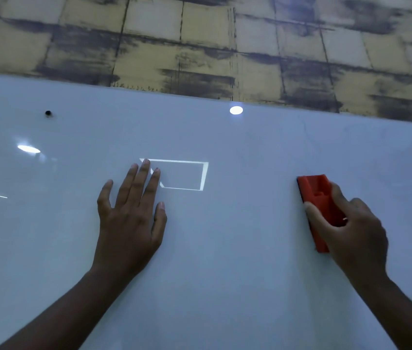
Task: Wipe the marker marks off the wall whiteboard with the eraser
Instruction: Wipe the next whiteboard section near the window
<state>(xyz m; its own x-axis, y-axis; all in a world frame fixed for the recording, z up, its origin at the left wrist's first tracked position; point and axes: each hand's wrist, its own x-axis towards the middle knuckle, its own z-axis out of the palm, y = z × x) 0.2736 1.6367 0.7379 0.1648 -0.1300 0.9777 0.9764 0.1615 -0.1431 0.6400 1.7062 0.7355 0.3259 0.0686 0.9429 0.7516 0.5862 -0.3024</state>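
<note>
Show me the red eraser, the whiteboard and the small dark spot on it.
Red plastic eraser (317,195), head view, upper back.
White wall whiteboard (225,248), head view, bare middle.
Small dark spot (48,113), head view, its centre.

Right hand (351,228) hides the eraser's (318,195) lower half.

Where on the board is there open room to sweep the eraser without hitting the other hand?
The whiteboard is bare between the left hand and the right hand holding the red eraser. It is also bare above the eraser up to the board's top edge, and left of the left hand below the dark spot. Only the left hand's own patch is crowded.
</note>
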